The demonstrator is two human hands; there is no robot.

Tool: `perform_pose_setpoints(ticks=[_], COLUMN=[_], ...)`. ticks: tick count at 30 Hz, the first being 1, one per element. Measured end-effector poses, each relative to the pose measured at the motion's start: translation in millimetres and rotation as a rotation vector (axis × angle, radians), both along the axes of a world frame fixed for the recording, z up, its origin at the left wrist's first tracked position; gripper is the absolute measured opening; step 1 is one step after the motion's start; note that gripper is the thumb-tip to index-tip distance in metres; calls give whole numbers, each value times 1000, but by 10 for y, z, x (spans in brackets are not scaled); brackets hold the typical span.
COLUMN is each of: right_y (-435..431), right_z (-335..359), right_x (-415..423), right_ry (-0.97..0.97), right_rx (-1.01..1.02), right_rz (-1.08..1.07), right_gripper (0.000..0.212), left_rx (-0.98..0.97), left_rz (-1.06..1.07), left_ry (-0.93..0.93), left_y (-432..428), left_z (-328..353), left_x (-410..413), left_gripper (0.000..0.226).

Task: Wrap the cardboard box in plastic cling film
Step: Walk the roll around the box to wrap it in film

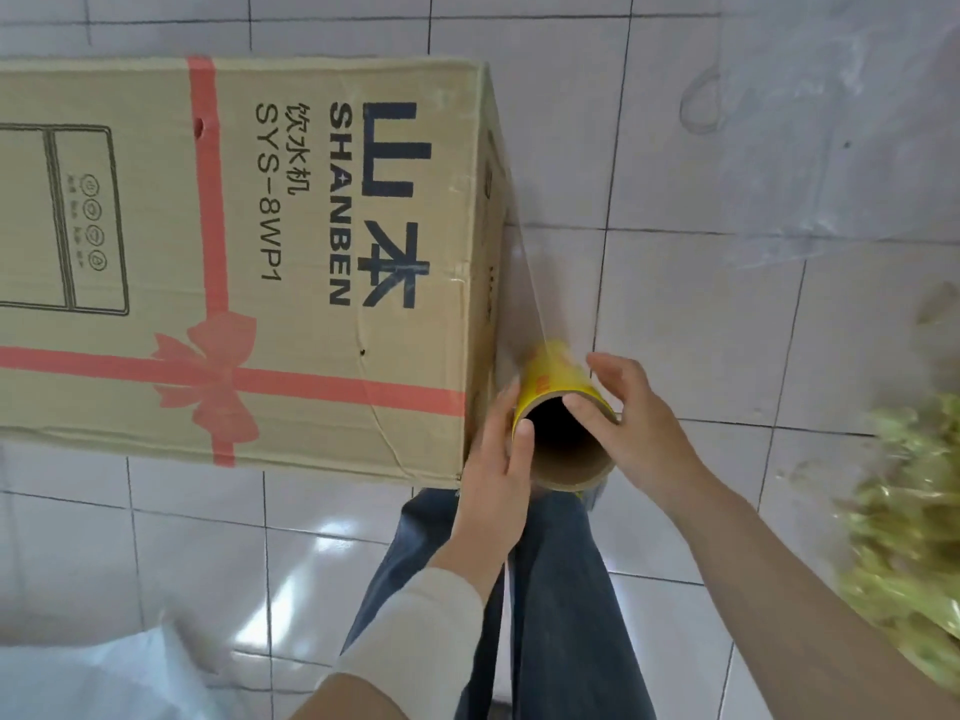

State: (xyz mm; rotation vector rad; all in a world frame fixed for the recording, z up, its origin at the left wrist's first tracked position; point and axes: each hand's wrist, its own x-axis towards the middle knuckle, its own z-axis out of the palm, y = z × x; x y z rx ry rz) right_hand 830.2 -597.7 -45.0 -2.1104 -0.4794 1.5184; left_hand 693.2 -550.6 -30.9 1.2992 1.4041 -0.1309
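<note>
Box [311, 241] lying on floor [727, 252]. Left hand [496, 470] and right hand [636, 433] gripping roll [553, 374] at its near corner; film [525, 262] seemingly stretching along the end. Wrapping is underway; next pass needs tension rounding the corner.

Single view from a wide-angle camera worn on the head, facing steeply down past the person's legs [566, 589] onto the tiled floor [779, 330]. The left hand [493, 480] and right hand [639, 439], gripping the cling film roll [550, 379], lie close beneath the lens near frame centre. The cardboard box [260, 252] fills the upper left, cut by the left edge.
</note>
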Motion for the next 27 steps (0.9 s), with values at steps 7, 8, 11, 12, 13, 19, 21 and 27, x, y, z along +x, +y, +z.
perform_pose_setpoints(ticks=[7, 8, 11, 12, 13, 19, 21, 27], right_y=[-250, -226, -232, -262, -292, -388, -476, -801], right_z=[20, 19, 55, 73, 86, 60, 51, 116], right_x=[-566, -580, -494, -452, -424, -595, -646, -1075], right_ry=[-66, -85, -108, -98, -87, -52, -78, -147], right_rx=[58, 50, 23, 2, -20, -78, -55, -17], right_rz=[-366, -343, -200, -143, -71, 133, -8, -404], right_gripper=[34, 33, 28, 28, 29, 53, 52, 42], left_rx=[24, -5, -43, -48, -52, -127, -132, -138], left_rz=[70, 88, 72, 36, -2, 33, 12, 33], left_ry=[36, 32, 23, 24, 20, -23, -32, -71], left_y=[-193, -213, -276, -319, -373, -617, -593, -653], left_z=[-109, -108, -92, -79, -58, -52, -119, -82], left_x=[-135, -167, -294, -341, -396, -710, -732, -728], left_gripper=[45, 44, 39, 37, 35, 49, 51, 38])
